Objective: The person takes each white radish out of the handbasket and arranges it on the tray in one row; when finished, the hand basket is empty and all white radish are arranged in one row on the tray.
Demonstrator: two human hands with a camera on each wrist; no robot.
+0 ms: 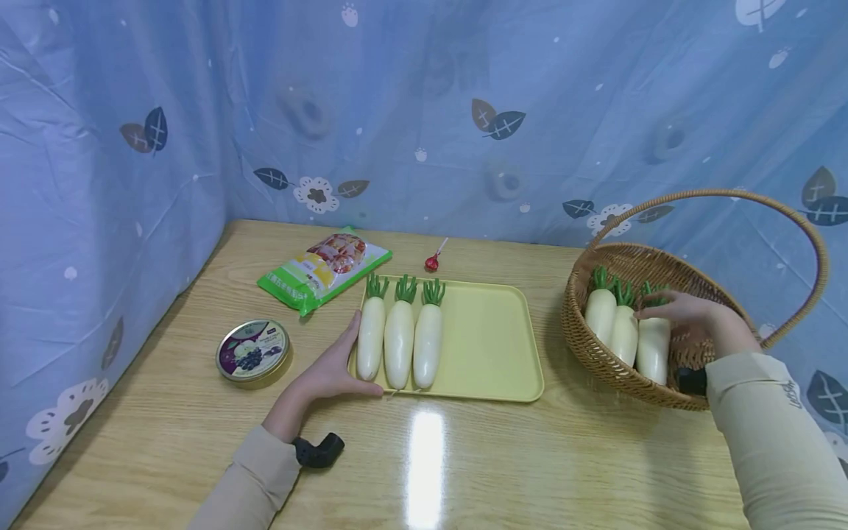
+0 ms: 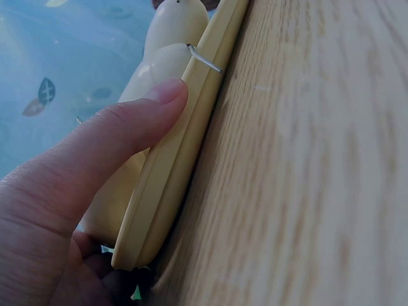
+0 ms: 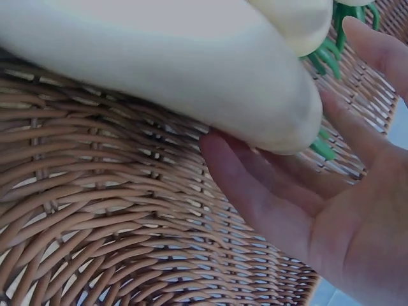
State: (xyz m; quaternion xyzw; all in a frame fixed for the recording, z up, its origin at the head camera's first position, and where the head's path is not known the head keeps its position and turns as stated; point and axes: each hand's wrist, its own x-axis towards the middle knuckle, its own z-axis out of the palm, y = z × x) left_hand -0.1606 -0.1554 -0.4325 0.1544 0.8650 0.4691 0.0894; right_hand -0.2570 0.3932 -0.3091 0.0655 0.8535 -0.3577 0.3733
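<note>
A pale yellow tray (image 1: pixel 490 338) lies on the table, with three white radishes (image 1: pixel 400 346) side by side on its left part, green leaf ends pointing away. My left hand (image 1: pixel 331 372) holds the tray's near left corner, thumb along the near rim and fingers along the left side. On the right, my right hand (image 1: pixel 695 309) reaches into a wicker basket (image 1: pixel 616 366) holding three more white radishes. Its fingers are spread around the leaf end of the rightmost radish (image 1: pixel 654 350). In the right wrist view, fingertips reach under that radish's end while another finger stands apart above.
A green food packet (image 1: pixel 324 269) and a round tin (image 1: pixel 254 353) lie left of the tray. Behind the tray is a small red item with a white stem (image 1: pixel 433 262). The basket's tall handle (image 1: pixel 821 258) arches over its right side. A blue patterned curtain (image 1: pixel 411 132) hangs behind the table.
</note>
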